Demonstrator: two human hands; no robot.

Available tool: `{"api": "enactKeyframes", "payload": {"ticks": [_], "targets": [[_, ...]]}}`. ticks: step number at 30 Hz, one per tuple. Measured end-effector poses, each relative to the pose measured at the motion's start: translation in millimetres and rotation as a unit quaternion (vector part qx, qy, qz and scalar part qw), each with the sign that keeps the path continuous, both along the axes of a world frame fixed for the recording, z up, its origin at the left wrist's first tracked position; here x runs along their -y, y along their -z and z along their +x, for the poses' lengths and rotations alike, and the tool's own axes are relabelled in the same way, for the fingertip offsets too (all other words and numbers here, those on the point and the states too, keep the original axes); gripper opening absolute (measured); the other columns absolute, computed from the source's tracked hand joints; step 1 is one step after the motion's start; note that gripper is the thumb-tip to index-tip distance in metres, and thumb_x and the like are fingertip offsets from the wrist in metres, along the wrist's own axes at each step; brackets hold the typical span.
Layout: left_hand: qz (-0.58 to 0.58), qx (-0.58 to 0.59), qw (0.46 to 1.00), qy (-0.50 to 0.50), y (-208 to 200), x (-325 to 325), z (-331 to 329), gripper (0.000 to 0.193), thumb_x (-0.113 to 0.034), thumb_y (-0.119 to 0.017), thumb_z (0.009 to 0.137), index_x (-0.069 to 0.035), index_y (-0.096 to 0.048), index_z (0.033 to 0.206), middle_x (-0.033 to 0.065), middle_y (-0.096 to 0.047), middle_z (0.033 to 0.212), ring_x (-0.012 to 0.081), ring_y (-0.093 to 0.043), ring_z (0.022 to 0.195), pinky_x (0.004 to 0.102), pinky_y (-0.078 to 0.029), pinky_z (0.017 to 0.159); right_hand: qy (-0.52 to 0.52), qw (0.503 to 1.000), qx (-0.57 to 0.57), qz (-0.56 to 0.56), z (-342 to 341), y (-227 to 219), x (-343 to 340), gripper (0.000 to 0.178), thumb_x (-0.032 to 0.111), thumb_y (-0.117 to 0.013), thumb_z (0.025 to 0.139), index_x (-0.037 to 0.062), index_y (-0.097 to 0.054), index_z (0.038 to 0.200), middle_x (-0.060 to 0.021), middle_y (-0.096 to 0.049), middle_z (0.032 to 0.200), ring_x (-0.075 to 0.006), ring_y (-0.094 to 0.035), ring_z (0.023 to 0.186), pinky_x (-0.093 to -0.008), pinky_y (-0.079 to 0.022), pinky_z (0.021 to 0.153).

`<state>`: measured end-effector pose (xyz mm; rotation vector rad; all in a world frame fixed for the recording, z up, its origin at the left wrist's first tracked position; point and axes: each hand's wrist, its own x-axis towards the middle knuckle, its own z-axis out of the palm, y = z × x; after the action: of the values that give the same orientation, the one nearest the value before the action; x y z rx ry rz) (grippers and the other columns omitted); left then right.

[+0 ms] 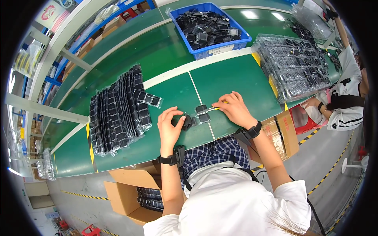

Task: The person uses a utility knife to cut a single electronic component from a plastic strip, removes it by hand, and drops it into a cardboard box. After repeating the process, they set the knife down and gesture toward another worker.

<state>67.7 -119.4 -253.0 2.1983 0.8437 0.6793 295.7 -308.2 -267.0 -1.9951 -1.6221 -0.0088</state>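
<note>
Head view — left hand [170, 126] covers small black part [186, 122], shape unclear.

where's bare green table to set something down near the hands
Bare green mat lies between the blue plastic bin and the right hand, bordered by the clear stacked trays. Another patch lies between the fanned row of bagged black parts and the bin. It is crowded around the left hand.

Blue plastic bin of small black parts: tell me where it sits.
In the head view, the blue plastic bin sits at the green table's far side, upper centre.
</note>
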Motion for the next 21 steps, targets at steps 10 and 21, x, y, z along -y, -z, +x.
{"api": "enactKeyframes", "payload": {"ticks": [10,21], "targets": [[0.172,-0.101,0.970,0.138,-18,30,26,0.034,-0.028,-0.089,0.069,-0.022,-0.084,0.102,-0.0014,-0.060,0.144,0.0301,-0.043,0.141,0.0558,-0.024,0.118,0.001,1.000,0.000,0.007,0,0,-2,0.029,0.009,-0.071,0.090,0.0216,-0.076,0.116,-0.0010,-0.062,0.109,-0.0235,-0.058,0.112,-0.0500,-0.035,0.114],[0.130,-0.083,0.982,0.106,-4,14,40,0.015,-0.030,-0.083,0.082,-0.022,-0.084,0.094,-0.0059,-0.067,0.133,0.0237,-0.050,0.132,0.0482,-0.026,0.113,-0.039,0.999,-0.017,-0.004,-1,1,8,0.028,0.010,-0.073,0.088,0.0212,-0.076,0.114,-0.0009,-0.062,0.109,-0.0218,-0.058,0.113,-0.0510,-0.035,0.115]]}}
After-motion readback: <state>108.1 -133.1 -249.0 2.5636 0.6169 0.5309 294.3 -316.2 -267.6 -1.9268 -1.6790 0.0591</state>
